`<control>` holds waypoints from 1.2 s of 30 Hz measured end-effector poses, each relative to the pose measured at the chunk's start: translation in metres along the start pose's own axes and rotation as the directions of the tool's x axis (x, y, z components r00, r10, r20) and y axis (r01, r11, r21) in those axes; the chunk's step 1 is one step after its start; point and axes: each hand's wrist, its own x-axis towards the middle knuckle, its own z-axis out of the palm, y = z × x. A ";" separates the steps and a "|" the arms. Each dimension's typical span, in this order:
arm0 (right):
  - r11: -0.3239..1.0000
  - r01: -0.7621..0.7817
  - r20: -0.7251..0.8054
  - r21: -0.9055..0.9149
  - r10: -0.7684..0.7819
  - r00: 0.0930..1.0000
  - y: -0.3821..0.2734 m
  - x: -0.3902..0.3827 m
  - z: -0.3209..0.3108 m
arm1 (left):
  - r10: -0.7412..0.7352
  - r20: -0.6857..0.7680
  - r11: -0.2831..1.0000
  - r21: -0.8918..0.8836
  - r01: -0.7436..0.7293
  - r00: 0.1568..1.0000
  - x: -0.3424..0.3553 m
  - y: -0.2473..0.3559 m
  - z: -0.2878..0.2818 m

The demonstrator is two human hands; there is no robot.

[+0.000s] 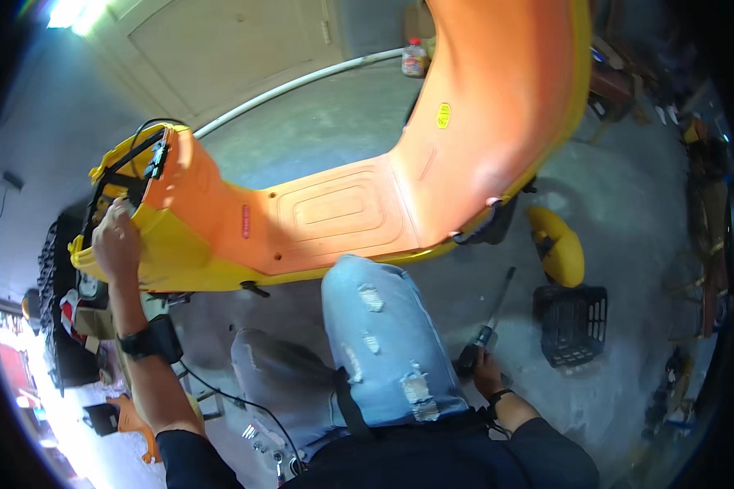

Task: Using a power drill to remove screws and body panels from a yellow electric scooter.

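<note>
An orange and yellow scooter body (326, 212) stretches across the space in front of my knees. At its left end is an open compartment (130, 175) with dark frame parts and a cable around it. My left hand (116, 242) reaches up to the near rim of this opening, fingers curled and closed; what they grip is hidden. Low on the right, beside my knee, my right hand (488, 375) is closed around a dark power screwdriver (471, 352). Its long thin shaft points up and away, apart from the scooter.
A yellow curved panel (561, 251) and a black plastic crate (575, 326) lie on the floor at right. Small metal sockets (277, 456) are by my lap. Behind the scooter are a red-lidded jar (414, 61) and a white pipe (302, 80). An orange part (130, 424) lies lower left.
</note>
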 end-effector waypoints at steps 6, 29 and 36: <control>0.990 -0.008 0.053 0.138 0.001 0.999 0.024 0.018 0.015 | 0.128 -0.240 0.991 0.075 -0.113 0.962 -0.010 0.014 -0.009; 0.706 0.648 -0.284 0.284 -0.583 0.761 -0.426 0.420 -0.394 | 0.108 -0.405 0.986 -0.075 -0.151 0.908 -0.001 0.025 -0.020; 0.718 0.632 0.023 0.291 -0.666 0.746 -0.466 0.468 -0.376 | 0.063 -0.413 0.987 -0.108 -0.117 0.909 0.000 0.029 -0.024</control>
